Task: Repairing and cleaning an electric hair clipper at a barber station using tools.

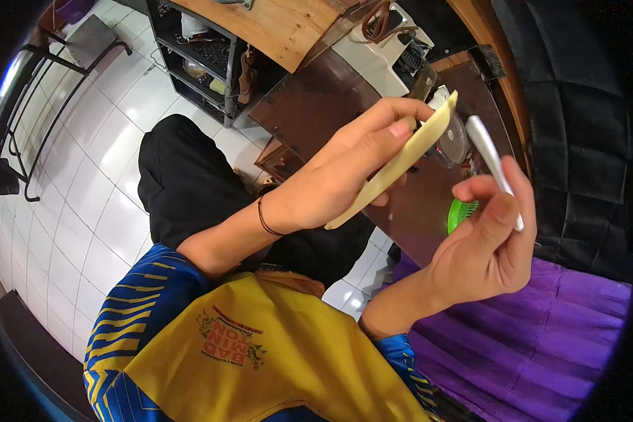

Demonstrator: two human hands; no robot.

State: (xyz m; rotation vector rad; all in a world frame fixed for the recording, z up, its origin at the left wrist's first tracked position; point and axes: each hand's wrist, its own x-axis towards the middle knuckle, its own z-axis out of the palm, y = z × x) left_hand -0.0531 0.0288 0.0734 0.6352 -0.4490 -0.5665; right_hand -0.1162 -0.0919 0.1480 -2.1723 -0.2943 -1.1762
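Left hand (337, 176) around cream strip (394, 165)

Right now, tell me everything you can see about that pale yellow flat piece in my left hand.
The pale yellow flat piece is a thin, long slab with rounded ends, smooth and matte like plastic or wood. It tilts diagonally, upper end toward the top right, lower end near the wrist. The left hand pinches it, thumb on its near face and fingers behind. It is held in the air above a dark brown tabletop, close to but apart from the silver tool in the right hand.

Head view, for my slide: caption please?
Left hand holds a flat cream strip; right hand holds a slim silver tool.
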